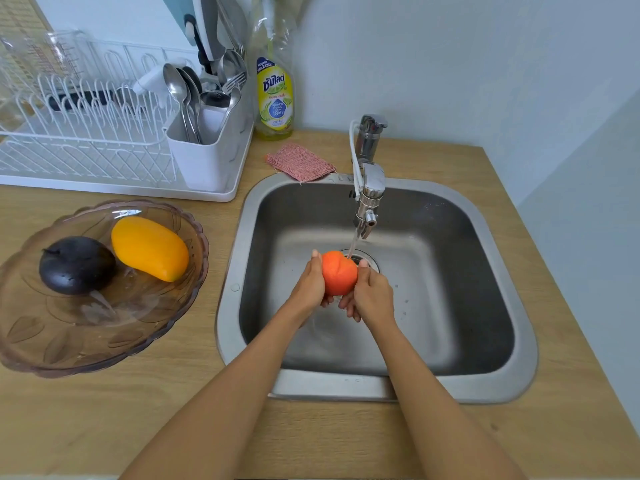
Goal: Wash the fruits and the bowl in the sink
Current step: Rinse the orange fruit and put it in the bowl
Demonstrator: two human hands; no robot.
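Observation:
An orange-red peach is held over the steel sink, under the water running from the faucet. My left hand cups its left side and my right hand grips its right side, thumb on top. On the wooden counter to the left stands a tinted glass bowl. Inside the bowl lie a yellow mango and a dark purple round fruit.
A white dish rack with a cutlery holder full of spoons stands at the back left. A dish soap bottle and a pink scrub cloth sit behind the sink. Walls close off the back and right.

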